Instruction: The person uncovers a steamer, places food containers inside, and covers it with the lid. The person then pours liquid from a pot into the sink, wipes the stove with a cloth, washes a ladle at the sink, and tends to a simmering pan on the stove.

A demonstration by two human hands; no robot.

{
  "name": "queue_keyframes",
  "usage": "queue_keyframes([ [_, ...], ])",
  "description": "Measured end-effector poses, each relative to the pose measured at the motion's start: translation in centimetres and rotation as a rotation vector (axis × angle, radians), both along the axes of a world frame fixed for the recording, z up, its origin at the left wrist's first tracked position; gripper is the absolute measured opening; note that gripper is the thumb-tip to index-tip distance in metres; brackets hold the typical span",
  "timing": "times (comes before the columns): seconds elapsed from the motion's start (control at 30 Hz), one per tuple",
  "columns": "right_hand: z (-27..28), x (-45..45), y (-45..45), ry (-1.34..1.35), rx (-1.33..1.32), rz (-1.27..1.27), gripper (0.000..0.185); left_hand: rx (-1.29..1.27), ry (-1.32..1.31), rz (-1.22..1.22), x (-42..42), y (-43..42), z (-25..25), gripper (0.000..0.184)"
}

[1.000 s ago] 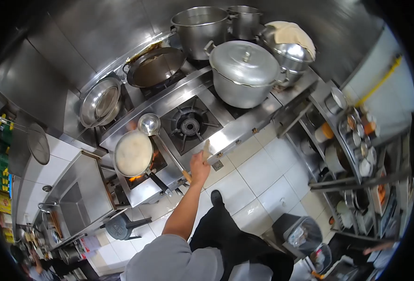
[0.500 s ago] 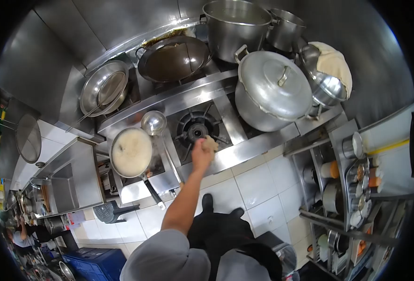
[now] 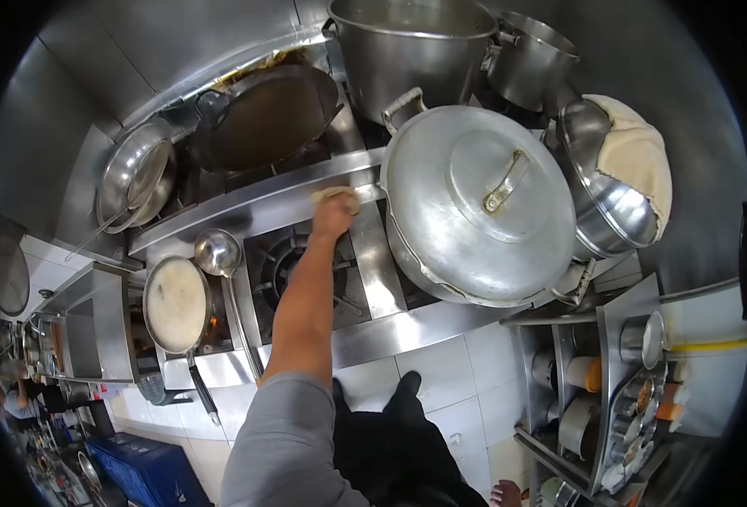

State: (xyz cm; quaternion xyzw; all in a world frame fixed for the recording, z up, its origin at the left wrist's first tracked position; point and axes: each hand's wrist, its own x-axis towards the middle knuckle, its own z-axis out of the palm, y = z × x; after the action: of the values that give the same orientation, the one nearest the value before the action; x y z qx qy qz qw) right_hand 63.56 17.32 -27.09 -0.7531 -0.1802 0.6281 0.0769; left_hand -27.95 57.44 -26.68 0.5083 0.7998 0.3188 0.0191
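My left hand (image 3: 332,221) is closed on a beige cloth (image 3: 345,198). It presses the cloth on the steel ledge (image 3: 263,221) behind the front burner (image 3: 282,272), and my forearm passes over that burner. To the left, a ladle (image 3: 218,252) lies on the stove beside a pan of pale, cloudy liquid (image 3: 176,304). Just right of the cloth stands a large lidded pot (image 3: 479,203). My right hand (image 3: 506,493) shows only partly at the bottom edge, low by my side; what its fingers do is unclear.
Along the back stand a dark wok (image 3: 263,127), a tall stockpot (image 3: 411,51) and a smaller pot (image 3: 529,63). A strainer rests in a metal bowl (image 3: 111,190) at left. A cloth-draped bowl (image 3: 601,186) and a shelf rack (image 3: 614,380) are at right. Flame glows near the pan.
My left hand has moved the cloth from the stove's front edge by the burner to the ledge behind it. My view has shifted closer, and my right hand now shows at the bottom.
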Motion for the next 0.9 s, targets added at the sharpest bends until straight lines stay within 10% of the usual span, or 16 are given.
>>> queue_keyframes([
  [0.4,2.7,-11.0,12.9,0.044,-0.042,0.085,0.032,-0.102,-0.041,-0.341,26.2,-21.3,1.0,0.039],
  [0.57,2.8,-12.5,13.8,0.079,-0.035,0.163,0.030,-0.107,-0.215,-0.280,21.0,-18.1,11.6,0.030],
  [0.73,3.1,-10.3,13.4,-0.003,-0.085,0.238,0.031,0.175,0.137,-0.102,6.7,-4.4,3.6,0.027],
  [0.9,4.6,-9.0,12.5,-0.061,-0.044,0.135,0.031,-0.141,-0.093,0.025,13.6,-4.6,-1.5,0.030],
])
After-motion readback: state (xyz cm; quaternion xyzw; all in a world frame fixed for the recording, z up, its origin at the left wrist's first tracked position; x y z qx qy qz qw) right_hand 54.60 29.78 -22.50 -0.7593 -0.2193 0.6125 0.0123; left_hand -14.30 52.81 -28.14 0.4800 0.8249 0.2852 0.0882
